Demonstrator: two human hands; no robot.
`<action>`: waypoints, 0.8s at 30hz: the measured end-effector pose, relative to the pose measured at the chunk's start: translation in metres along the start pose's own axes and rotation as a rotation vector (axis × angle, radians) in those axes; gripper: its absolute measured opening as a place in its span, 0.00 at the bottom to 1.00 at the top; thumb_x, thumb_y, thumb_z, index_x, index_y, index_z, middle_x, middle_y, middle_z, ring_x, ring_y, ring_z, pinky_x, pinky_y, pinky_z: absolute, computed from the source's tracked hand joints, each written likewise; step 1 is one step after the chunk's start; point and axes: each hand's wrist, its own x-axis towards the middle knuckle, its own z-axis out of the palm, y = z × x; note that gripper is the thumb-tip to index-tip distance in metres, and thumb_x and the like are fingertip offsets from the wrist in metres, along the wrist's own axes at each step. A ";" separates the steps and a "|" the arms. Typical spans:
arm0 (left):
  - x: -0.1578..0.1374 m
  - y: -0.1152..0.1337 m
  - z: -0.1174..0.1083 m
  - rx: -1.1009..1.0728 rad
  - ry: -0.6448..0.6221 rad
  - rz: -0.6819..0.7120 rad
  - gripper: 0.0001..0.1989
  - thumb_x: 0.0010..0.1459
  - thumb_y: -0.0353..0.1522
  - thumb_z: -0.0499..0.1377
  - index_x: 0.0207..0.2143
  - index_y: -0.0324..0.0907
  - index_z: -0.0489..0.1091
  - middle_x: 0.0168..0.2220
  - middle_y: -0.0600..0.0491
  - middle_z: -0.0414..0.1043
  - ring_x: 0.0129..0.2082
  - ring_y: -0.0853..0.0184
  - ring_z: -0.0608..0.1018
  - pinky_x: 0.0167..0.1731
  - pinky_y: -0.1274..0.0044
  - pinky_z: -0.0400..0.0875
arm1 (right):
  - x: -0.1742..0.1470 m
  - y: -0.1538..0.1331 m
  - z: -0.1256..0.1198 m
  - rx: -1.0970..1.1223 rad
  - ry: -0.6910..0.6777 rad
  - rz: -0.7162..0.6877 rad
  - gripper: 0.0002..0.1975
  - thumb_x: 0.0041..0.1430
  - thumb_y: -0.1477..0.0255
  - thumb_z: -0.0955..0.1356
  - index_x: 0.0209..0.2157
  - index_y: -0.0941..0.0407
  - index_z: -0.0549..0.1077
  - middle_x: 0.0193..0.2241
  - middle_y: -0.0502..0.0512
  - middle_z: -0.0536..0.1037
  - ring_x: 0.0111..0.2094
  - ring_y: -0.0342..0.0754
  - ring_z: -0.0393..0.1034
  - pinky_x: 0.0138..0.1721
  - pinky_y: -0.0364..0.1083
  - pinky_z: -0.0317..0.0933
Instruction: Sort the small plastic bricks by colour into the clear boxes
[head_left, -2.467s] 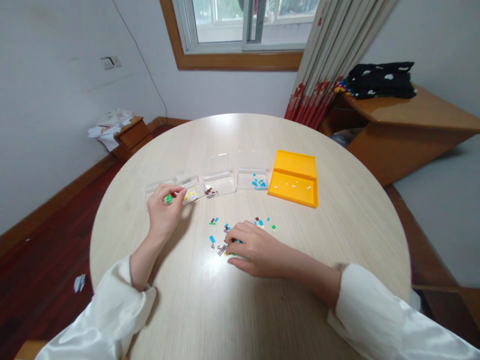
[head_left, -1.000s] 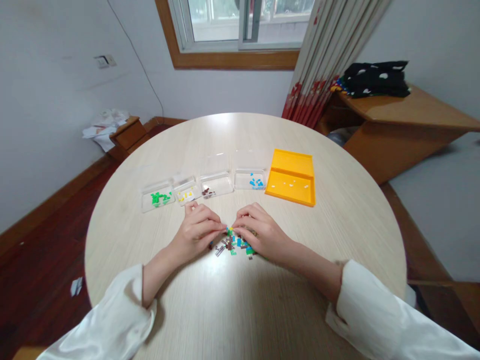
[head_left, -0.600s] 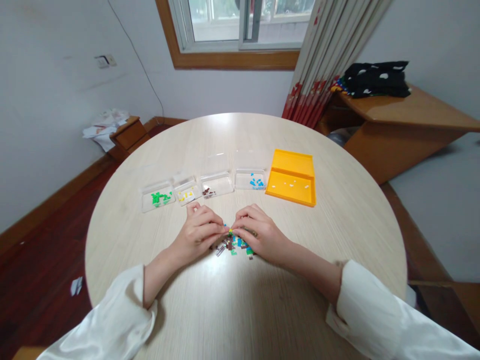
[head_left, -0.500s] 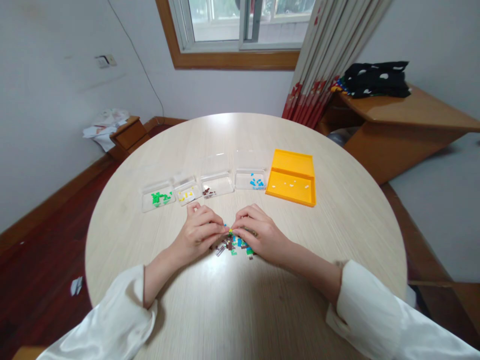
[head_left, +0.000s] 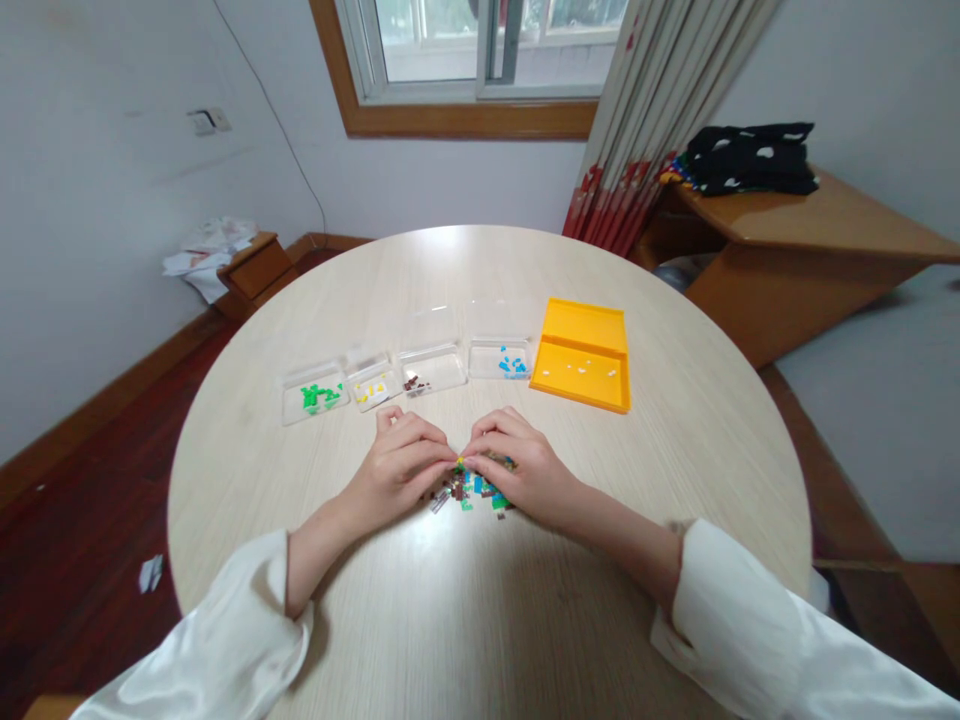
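Observation:
My left hand [head_left: 403,462] and my right hand [head_left: 525,466] meet fingertip to fingertip above a loose pile of small building bricks [head_left: 459,490]. Pinched between both sets of fingertips is a tiny yellow brick [head_left: 460,460], with some green just under it; whether the two are joined I cannot make out. Brown, blue, green, grey and clear pieces make up the pile on the table, and my right hand covers part of it. Both hands are closed in a pinch.
Beyond my hands stand clear boxes holding green bricks [head_left: 319,397], yellow bricks [head_left: 371,387], brown bricks [head_left: 414,385] and blue bricks [head_left: 514,364]. At their right lies an open orange case [head_left: 541,377] with several white pieces. All rest on a round wooden table [head_left: 480,640].
Both hands keep nearly the same pinch, with only a slight shift at the fingertips. The whole view has drifted a little to the left.

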 end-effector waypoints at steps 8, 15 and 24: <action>0.000 0.001 0.001 -0.010 0.012 -0.008 0.09 0.62 0.30 0.54 0.30 0.43 0.71 0.29 0.54 0.75 0.29 0.69 0.74 0.36 0.70 0.57 | 0.000 0.001 0.000 -0.007 0.020 -0.020 0.06 0.59 0.75 0.67 0.29 0.58 0.74 0.29 0.54 0.71 0.34 0.45 0.65 0.36 0.45 0.62; 0.000 -0.008 -0.009 0.094 0.134 -0.037 0.05 0.59 0.28 0.57 0.31 0.44 0.72 0.29 0.56 0.75 0.28 0.70 0.74 0.37 0.69 0.57 | -0.001 0.005 0.000 -0.012 -0.003 0.002 0.05 0.59 0.76 0.67 0.30 0.57 0.75 0.30 0.54 0.72 0.35 0.46 0.65 0.37 0.46 0.62; -0.003 -0.030 -0.017 0.295 0.385 -0.327 0.07 0.57 0.34 0.59 0.27 0.45 0.74 0.29 0.55 0.76 0.30 0.65 0.75 0.39 0.68 0.57 | -0.003 0.003 0.001 -0.054 -0.215 -0.054 0.09 0.57 0.81 0.64 0.32 0.58 0.76 0.33 0.57 0.73 0.37 0.47 0.65 0.39 0.47 0.63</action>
